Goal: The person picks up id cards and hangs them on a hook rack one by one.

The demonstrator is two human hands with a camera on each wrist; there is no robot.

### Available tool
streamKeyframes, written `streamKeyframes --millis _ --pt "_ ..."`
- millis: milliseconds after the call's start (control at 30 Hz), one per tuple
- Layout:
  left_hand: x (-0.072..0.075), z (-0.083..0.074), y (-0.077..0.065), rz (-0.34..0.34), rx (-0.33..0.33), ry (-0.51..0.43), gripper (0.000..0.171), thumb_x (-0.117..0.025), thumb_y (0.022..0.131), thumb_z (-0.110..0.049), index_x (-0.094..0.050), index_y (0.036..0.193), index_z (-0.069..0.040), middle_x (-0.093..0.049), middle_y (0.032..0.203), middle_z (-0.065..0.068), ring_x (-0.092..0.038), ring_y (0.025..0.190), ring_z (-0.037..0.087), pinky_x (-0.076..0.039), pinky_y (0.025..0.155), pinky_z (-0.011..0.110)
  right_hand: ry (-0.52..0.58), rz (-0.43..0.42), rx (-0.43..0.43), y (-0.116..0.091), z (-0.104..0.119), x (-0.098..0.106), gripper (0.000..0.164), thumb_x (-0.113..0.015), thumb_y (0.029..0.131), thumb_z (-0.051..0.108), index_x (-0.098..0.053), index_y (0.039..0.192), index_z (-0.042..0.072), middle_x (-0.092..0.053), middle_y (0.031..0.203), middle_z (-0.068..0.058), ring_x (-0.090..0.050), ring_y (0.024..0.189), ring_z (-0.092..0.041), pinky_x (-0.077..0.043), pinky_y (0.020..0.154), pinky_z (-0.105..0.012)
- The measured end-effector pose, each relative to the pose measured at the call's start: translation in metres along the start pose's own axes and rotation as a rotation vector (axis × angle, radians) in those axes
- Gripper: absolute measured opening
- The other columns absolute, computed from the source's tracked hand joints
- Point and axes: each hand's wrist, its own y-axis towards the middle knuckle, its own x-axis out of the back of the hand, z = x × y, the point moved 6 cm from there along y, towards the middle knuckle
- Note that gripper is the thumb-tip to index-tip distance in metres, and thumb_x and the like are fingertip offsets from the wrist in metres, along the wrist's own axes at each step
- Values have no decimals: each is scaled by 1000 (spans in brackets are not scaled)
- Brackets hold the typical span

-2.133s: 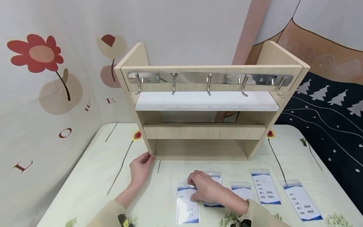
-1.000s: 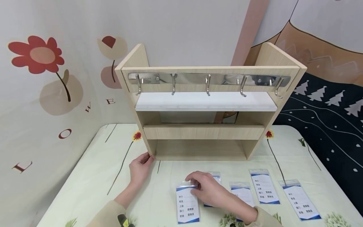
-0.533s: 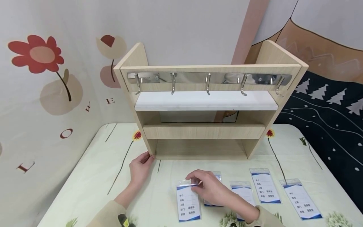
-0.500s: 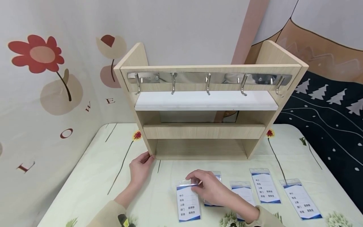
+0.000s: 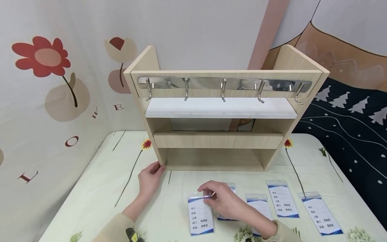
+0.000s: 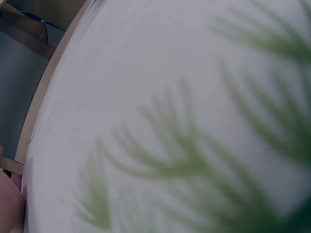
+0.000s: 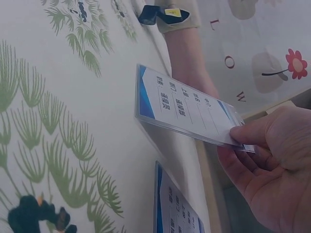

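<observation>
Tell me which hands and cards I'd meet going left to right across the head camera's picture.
Left hand, held card, right hand, card just right of that hand, next card, rightmost card.

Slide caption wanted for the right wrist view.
The right hand pinches a badge by its top end over a leaf-printed cloth, another badge at the frame's bottom.

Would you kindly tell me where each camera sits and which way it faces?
Head: worn on the head, facing forward and down at the wooden shelf and badges; the left hand, right hand and both forearms show.
Left wrist: on that wrist, facing mostly the tablecloth; a little of the left hand shows at lower left.
Right wrist: on that wrist, facing the held badge; the right hand shows, with the left forearm beyond.
Head and right wrist share this badge.
</observation>
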Motion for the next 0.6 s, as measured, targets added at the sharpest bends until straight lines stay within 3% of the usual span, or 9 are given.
streamKeyframes --millis 600 --pt "0 -3 0 -2 0 2 30 -70 96 -4 -69 123 8 -71 119 23 -70 110 35 -51 77 7 21 -4 8 -1 3 7 30 -68 94 -7 -69 119 9 -64 100 9 -57 89 -5 -56 78 -24"
